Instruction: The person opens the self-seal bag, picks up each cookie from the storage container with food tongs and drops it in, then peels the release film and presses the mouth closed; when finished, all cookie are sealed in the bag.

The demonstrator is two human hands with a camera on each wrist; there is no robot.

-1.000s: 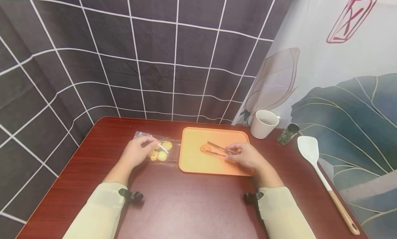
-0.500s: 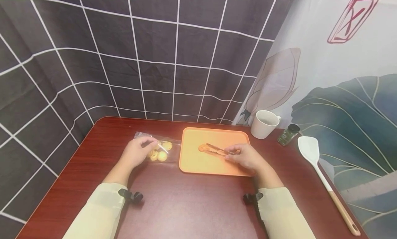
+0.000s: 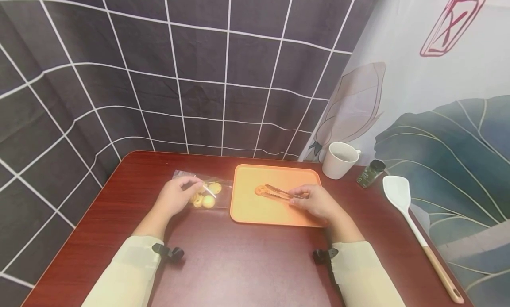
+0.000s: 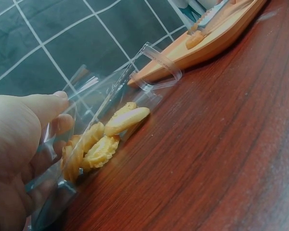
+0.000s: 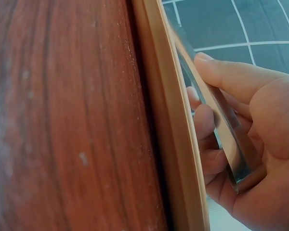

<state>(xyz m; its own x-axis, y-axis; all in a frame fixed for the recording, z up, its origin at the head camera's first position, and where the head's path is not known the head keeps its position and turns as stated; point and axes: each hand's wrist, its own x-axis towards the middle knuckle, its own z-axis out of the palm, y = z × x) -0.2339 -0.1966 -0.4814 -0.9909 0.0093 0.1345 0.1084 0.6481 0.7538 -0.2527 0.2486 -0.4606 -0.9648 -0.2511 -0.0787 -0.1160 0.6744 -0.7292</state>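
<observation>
Between the fingers and thumb of my left hand (image 3: 175,195) is the edge of a clear plastic bag (image 4: 120,91). Several golden cookies (image 4: 101,151) lie inside it, on the table. My right hand (image 3: 316,201) grips metal tongs (image 3: 280,191), thumb on one arm and fingers curled round the other, as the right wrist view shows. The tong tips are low over the orange tray (image 3: 249,212), at a small cookie (image 3: 260,190). Whether both tips touch that cookie I cannot tell. The tray's rim hides the tips in the right wrist view.
A white mug (image 3: 338,163) stands behind the tray's right corner, beside a dark-capped green jar (image 3: 370,173). Along the table's right edge lies a white spatula (image 3: 398,194) with a wooden handle. A dark checked curtain (image 3: 199,94) hangs behind the red-brown table (image 3: 239,262).
The tongs' arms have drawn closer together around the cookie, which has shifted slightly left on the tray. My left hand and the bag stay in place.
</observation>
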